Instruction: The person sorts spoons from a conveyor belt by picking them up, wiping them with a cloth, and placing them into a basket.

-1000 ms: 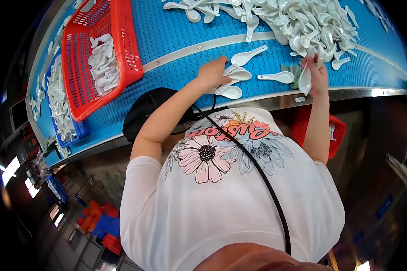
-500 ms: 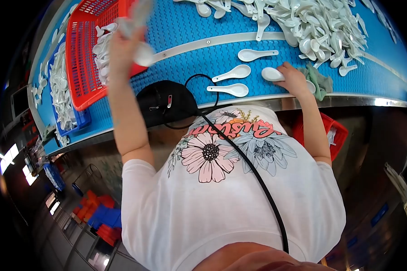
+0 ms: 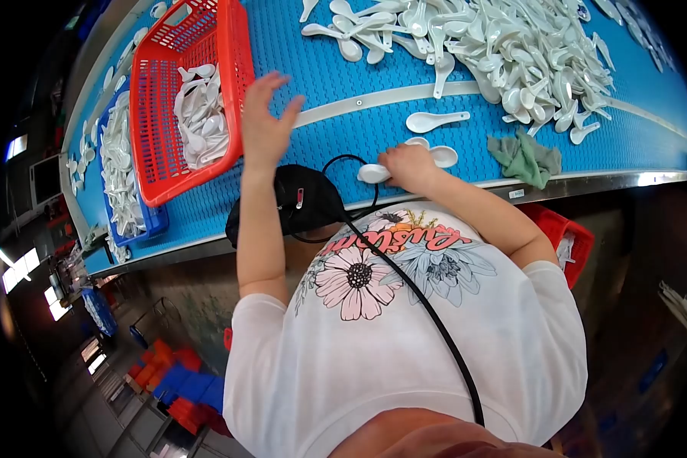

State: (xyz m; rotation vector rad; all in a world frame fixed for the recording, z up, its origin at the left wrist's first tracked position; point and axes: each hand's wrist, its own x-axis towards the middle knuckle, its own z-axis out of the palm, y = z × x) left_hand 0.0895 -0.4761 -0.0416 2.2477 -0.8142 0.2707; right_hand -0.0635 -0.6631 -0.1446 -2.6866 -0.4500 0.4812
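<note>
My right hand [image 3: 410, 168] is closed over white ceramic soup spoons on the blue belt. One spoon bowl [image 3: 373, 173] pokes out left of the fingers, another bowl [image 3: 444, 156] lies to the right, and part of a third shows above the knuckles. Their handles are hidden under the hand. Just above them a single spoon [image 3: 437, 121] rests on the belt. My left hand [image 3: 269, 126] is raised beside the right wall of the red basket [image 3: 246, 84], fingers apart and holding nothing. White spoons [image 3: 204, 122] lie heaped inside that basket.
A large spoon pile [image 3: 523, 61] covers the belt's upper right. A green cloth [image 3: 528, 156] lies near the metal edge. The blue basket [image 3: 156, 221] holding spoons stands left of the red one. A black pouch [image 3: 301, 202] with a cable sits at the front edge.
My left hand has let go of the spoons it held over the red basket and drawn back. With spoons in it, my right hand has moved left to where two spoons lay.
</note>
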